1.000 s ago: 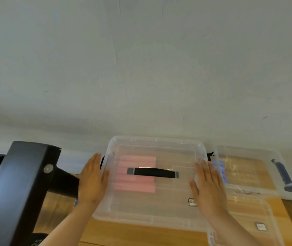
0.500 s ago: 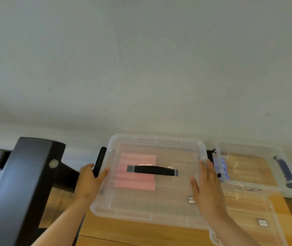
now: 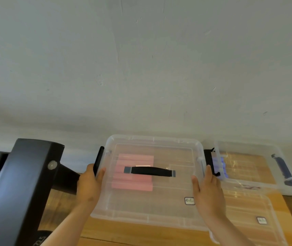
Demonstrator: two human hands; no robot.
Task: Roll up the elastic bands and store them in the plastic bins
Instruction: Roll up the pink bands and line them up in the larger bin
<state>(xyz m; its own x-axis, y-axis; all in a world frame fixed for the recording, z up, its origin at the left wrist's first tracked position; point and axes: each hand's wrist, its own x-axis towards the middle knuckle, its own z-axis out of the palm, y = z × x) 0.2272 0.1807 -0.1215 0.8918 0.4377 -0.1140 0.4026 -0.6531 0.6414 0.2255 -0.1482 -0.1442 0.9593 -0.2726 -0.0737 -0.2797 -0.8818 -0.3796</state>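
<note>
A clear plastic bin (image 3: 152, 208) stands on the wooden table with its lid on and a black carry handle (image 3: 149, 171) across the top. Several pink rolled elastic bands (image 3: 132, 181) lie inside, seen through the lid. My left hand (image 3: 89, 183) grips the bin's left side, with the thumb on the lid and the fingers curled round the black left latch (image 3: 99, 159). My right hand (image 3: 208, 190) lies on the lid's right edge with straight fingers reaching toward the black right latch (image 3: 210, 160).
A second clear bin (image 3: 253, 151) stands at the back right, with purple bands (image 3: 222, 166) inside and a blue latch (image 3: 283, 169). A loose clear lid (image 3: 248, 210) lies at the front right. A black metal frame (image 3: 19, 183) stands at the left. A grey wall rises behind.
My left hand has gone from lying flat on the lid's left edge to curling round the left latch. My right hand has shifted slightly toward the right edge.
</note>
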